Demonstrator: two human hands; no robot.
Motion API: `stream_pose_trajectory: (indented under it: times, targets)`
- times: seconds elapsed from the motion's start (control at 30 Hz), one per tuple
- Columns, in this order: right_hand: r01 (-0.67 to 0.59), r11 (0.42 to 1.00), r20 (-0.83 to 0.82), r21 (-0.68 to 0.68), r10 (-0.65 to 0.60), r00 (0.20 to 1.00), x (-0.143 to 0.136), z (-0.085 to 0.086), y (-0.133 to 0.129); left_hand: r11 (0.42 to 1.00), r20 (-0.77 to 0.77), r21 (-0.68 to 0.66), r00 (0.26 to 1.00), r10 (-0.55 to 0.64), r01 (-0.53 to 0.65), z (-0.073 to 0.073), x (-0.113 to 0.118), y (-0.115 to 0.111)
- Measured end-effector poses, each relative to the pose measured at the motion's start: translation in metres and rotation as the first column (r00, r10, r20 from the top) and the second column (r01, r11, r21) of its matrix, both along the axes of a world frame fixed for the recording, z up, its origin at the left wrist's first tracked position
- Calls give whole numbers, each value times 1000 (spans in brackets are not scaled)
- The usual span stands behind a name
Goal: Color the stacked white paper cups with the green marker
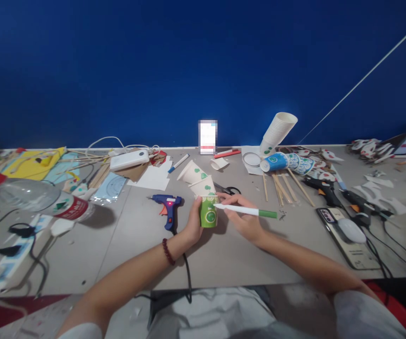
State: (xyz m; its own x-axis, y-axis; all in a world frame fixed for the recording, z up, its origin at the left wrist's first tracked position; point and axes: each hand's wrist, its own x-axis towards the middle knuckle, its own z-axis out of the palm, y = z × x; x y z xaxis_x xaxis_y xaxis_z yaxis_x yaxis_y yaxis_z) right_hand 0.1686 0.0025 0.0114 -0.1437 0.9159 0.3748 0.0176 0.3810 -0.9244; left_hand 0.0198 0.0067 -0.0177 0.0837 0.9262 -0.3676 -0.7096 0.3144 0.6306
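My left hand [192,225] is wrapped round the side of a green paper cup [209,217], which has a dark green round mark and a patterned upper band. In my right hand [242,217] is a white marker [240,209] with a green end, its tip at the cup's upper side. Just behind the green cup are a white paper cup with green spots [206,187] and another spotted paper cup [192,173] lying tilted. Black-handled scissors [231,190] lie partly hidden behind my right hand. A blue glue gun [168,207] rests left of my left hand.
A plastic bottle [44,197] and a power strip [19,252] are at the left. A leaning stack of white cups [278,132], a blue cup [274,162] and wooden sticks [283,188] lie back right. A phone [351,249] and black glue guns [325,190] are at the right.
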Motion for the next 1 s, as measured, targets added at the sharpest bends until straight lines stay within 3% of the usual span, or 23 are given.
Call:
stream_pose_trajectory:
  times: [1.0]
  targets:
    - [24,999,9,-38,-24,1000,-1,0,-1,1000,-17,4,1000,-8,8,1,0,-2]
